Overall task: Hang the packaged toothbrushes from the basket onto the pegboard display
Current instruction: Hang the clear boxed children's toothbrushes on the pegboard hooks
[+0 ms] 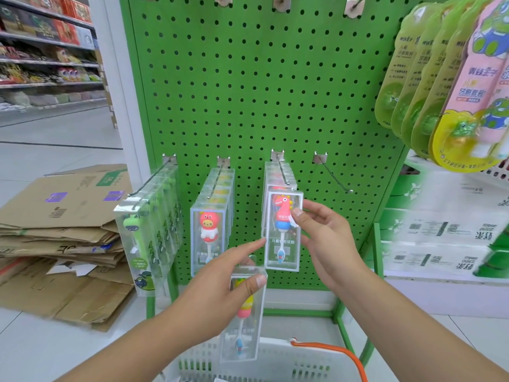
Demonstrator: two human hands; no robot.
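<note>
A green pegboard (pixel 261 86) stands in front of me with a row of metal hooks low down. My right hand (pixel 322 238) pinches a clear boxed toothbrush with a red dinosaur handle (pixel 282 241) at the front of the third hook (pixel 283 172), where more boxes hang behind it. My left hand (pixel 220 279) grips another clear boxed toothbrush (pixel 245 326) by its top, its index finger pointing at the dinosaur box. The white basket (pixel 275 359) with an orange handle sits below. The fourth hook (pixel 333 175) is bare.
Green frog toothbrush boxes (pixel 148 235) fill the first hook and pink pig ones (pixel 209 232) the second. Green and pink toothbrush sets (pixel 446 86) hang at the upper right. Flattened cardboard (pixel 63 230) is stacked on the floor at left. Boxed goods (pixel 446 232) stand at right.
</note>
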